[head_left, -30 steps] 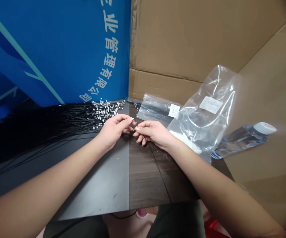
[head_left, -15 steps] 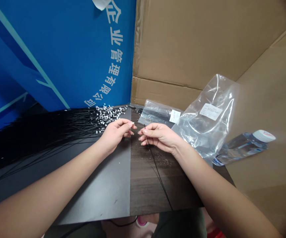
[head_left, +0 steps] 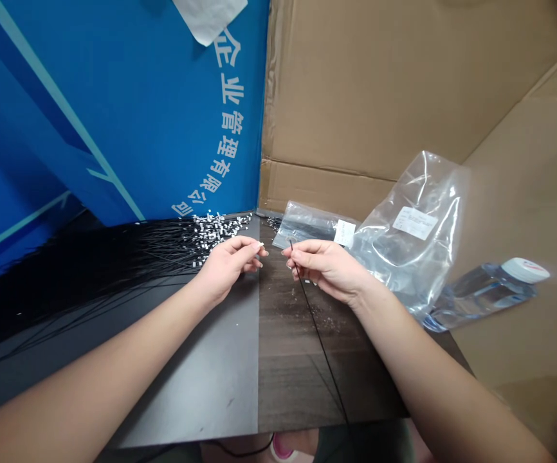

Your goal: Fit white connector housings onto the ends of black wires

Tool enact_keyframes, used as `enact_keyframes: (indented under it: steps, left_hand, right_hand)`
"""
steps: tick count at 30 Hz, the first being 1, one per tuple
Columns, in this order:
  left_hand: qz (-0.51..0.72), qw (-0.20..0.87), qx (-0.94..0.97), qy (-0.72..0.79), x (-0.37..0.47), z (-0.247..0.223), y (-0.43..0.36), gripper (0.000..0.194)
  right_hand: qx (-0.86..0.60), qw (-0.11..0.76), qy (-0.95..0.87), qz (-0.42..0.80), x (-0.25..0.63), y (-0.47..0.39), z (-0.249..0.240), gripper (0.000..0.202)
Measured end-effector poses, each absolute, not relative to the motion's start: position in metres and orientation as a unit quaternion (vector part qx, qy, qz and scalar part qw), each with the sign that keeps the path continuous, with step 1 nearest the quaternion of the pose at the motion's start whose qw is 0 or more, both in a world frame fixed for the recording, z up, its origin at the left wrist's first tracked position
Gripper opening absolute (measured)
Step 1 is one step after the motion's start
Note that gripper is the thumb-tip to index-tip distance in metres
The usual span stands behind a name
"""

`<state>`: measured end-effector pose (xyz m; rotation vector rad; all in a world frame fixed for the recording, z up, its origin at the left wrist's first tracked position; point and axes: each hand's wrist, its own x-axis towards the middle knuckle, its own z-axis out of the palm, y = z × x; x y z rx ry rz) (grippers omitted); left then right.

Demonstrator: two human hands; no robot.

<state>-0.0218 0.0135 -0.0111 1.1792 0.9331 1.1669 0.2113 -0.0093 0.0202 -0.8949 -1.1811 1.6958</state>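
Head view: we list one left hand (head_left: 233,265), thumb and finger pinching a white piece (head_left: 260,245); one right hand (head_left: 327,267), pinching a black wire (head_left: 318,331) near its top end, the wire slanting down past the table's (head_left: 288,392) near edge; one bottle (head_left: 488,296), tilted.

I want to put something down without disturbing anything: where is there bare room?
The near grey tabletop, between the left forearm and the seam, looks bare but for specks. So does the near wood, from seam to black wire. It is crowded back left, with heaped wires, and back right, with clear bags and a bottle.
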Motion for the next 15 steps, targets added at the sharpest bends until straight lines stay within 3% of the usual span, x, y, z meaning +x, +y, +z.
enact_keyframes:
  steps: [15]
  left_hand:
    - [0.502, 0.57, 0.506, 0.408, -0.0226, -0.0042, 0.0089, 0.034]
  right_hand:
    - [-0.259, 0.339, -0.47, 0.773, 0.2187, -0.0117, 0.0224, 0.023]
